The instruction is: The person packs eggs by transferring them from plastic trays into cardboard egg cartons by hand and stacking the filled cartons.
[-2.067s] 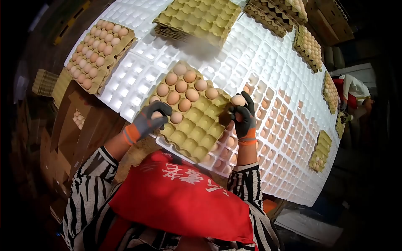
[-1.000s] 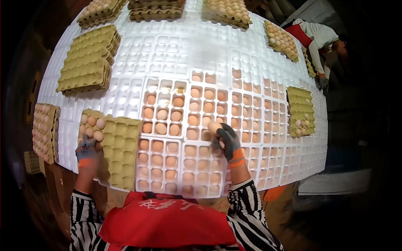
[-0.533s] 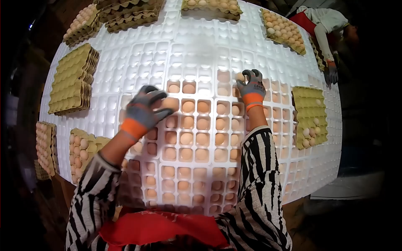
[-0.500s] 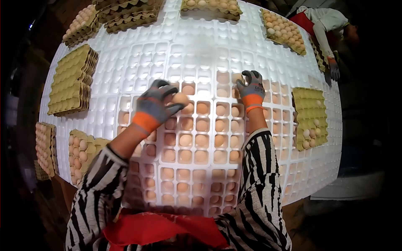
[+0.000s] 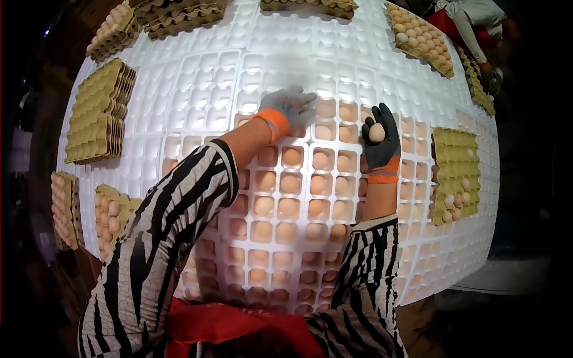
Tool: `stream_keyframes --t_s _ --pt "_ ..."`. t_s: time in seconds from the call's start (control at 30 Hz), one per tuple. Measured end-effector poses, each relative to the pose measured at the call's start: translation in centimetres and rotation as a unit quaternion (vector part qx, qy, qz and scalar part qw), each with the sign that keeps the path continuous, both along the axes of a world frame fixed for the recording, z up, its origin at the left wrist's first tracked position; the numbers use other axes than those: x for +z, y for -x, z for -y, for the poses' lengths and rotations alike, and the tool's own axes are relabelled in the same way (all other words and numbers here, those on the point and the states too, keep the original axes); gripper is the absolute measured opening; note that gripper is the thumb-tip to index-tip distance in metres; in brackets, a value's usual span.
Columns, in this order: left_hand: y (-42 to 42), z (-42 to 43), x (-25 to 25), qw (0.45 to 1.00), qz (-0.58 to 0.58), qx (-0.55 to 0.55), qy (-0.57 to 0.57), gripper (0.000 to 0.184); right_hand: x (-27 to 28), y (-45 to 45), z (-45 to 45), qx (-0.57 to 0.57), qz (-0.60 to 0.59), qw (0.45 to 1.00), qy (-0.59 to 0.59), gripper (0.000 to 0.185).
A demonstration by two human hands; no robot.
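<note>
My left hand (image 5: 287,109), in a grey glove with an orange cuff, is over the upper middle of the white foam egg trays (image 5: 213,89). Motion smears its fingers, and what lies under them is hidden. My right hand (image 5: 382,149) is turned palm up above the trays, fingers extended, with a pale egg (image 5: 376,132) resting in it. Below and between my hands, brown eggs (image 5: 317,207) sit singly in the square foam cells.
A stack of pulp egg trays (image 5: 95,113) stands at the left. At the right lies a pulp tray (image 5: 456,152) with several eggs. A full egg tray (image 5: 421,37) sits at the far right, near another person (image 5: 471,24). More egg trays (image 5: 111,218) line the left edge.
My left hand has moved right and away from me; the egg it held is out of sight. My right hand has turned palm up, moved slightly right, and now shows an egg.
</note>
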State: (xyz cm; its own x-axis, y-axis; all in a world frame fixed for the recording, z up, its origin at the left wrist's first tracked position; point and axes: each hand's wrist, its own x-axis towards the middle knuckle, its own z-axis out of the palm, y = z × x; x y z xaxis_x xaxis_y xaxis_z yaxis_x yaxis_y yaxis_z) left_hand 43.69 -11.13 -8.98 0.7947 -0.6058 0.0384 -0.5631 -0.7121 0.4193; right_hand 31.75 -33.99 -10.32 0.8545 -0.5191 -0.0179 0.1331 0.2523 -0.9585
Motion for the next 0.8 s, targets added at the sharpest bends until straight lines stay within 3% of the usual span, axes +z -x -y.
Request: stream_keyframes --t_s 0.07,0.13,0.17,0.23,0.27,0.3,0.33,0.4,0.5,0.53,0.6,0.7,0.77,0.8 --pt "-0.4 -0.4 1.3 0.988 -0.056 0.081 0.118 0.043 1.7 1.1 -2.3 0.006 0.013 0.994 0.104 0.036" --pt "-1.3 -1.4 0.4 0.939 -0.047 0.14 0.31 0.046 -0.2 1.1 -2.4 0.047 0.097 0.991 0.085 0.036" --pt "-2.1 -2.3 -0.7 0.948 0.013 0.129 0.292 0.047 -0.1 1.1 -2.9 0.054 0.093 0.991 0.085 0.036" --pt "-2.3 -3.5 -3.1 0.992 0.057 0.028 0.112 0.054 0.1 1.3 -4.6 0.071 0.086 0.99 0.085 0.037" --pt "-1.0 -3.5 -1.8 0.997 0.075 -0.022 -0.012 0.062 -0.1 1.1 -5.5 0.078 0.077 0.992 0.059 0.04" --pt "-0.5 -4.0 -5.1 0.981 0.191 -0.033 -0.008 0.07 0.5 0.9 -6.8 0.076 0.071 0.995 0.0 0.041" --pt "-0.2 -4.4 -4.7 0.984 0.174 -0.014 0.027 0.069 1.0 0.7 -8.1 0.072 0.066 0.993 -0.06 0.044" --pt "0.6 -6.1 -1.6 0.983 0.092 0.03 0.154 0.065 2.8 0.6 -11.0 0.079 -0.006 0.996 -0.049 0.045" --pt "3.6 -11.8 1.2 0.913 -0.054 0.135 0.381 0.049 2.6 -1.8 -15.3 0.096 0.002 0.978 0.184 0.039" --pt "5.0 -14.6 1.8 0.909 -0.051 0.152 0.385 0.048 0.0 -3.9 -16.1 0.112 0.045 0.968 0.221 0.04" --pt "8.7 -20.1 3.6 0.899 -0.098 0.169 0.392 0.05 0.1 -6.6 -19.1 0.084 0.108 0.911 0.389 0.037" --pt "14.5 -30.8 5.7 0.912 -0.074 0.223 0.335 0.051 -5.9 -10.6 -19.4 0.04 0.103 0.756 0.645 0.036" --pt "18.8 -38.5 5.6 0.875 -0.08 0.312 0.361 0.05 -6.2 -11.0 -19.4 0.06 0.085 0.814 0.572 0.038" --pt "21.8 -43.1 5.4 0.825 -0.129 0.348 0.426 0.049 -4.6 -10.6 -20.0 0.071 0.072 0.822 0.561 0.037"
